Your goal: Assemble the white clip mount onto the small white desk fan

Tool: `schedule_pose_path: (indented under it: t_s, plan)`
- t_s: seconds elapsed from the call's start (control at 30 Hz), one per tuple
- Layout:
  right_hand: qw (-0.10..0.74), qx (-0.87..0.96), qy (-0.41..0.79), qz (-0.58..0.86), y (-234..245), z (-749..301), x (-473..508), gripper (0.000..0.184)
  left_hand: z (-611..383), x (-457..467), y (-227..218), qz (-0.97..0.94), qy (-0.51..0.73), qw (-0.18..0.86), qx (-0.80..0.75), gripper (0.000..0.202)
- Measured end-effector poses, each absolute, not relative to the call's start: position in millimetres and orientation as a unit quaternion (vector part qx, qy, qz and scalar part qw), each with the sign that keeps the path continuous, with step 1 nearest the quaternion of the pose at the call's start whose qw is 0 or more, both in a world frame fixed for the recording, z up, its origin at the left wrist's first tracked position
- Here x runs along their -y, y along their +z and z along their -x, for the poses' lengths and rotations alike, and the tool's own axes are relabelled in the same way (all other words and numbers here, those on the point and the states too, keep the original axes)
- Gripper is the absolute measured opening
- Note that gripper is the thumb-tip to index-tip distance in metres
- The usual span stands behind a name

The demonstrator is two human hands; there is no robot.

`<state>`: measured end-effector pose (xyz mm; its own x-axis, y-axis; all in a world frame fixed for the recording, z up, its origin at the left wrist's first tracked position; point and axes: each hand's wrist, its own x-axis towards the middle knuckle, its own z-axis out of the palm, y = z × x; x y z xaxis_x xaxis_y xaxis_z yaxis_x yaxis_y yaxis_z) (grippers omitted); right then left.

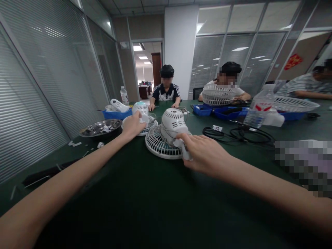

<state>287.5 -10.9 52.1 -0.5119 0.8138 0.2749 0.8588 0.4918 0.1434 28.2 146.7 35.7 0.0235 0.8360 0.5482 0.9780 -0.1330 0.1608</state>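
Observation:
Two white fan heads lie grille-down on the green table. My right hand (pixel 204 150) is closed around the white neck piece on the side of the nearer fan head (pixel 173 121), whose round grille (pixel 155 144) rests on the tabletop. Farther off to the left, my left hand (pixel 133 125) is closed on the white side part of the other fan head (pixel 140 106). That hand's fingertips are partly hidden. A thin cord loops around the nearer motor housing.
On the left sit a metal bowl (pixel 102 128) of small parts and a blue bin (pixel 116 114). Black cables (pixel 233 135) and a water bottle (pixel 260 107) lie to the right, near blue trays (pixel 202 110) and white grilles (pixel 218 95). Several people sit around the table.

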Motion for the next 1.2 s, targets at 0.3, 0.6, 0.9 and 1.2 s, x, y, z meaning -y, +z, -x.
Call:
schedule_pose_path:
  t_s: [0.3,0.6,0.9,1.2]
  plan:
    - [0.108,0.817,-0.111,0.556,50,-295,12,0.028,-25,-146,31,0.717,-0.328,0.099,0.607,0.028]
    - [0.07,0.792,-0.157,0.586,51,-303,34,0.024,-43,-134,25,0.742,-0.379,0.059,0.55,0.023]
    - [0.062,0.761,-0.155,0.626,41,-329,43,0.025,-60,-124,28,0.752,-0.409,0.022,0.517,0.024]
    - [0.077,0.738,-0.207,0.638,32,-357,35,0.025,-30,-102,36,0.735,-0.392,-0.012,0.554,0.025]
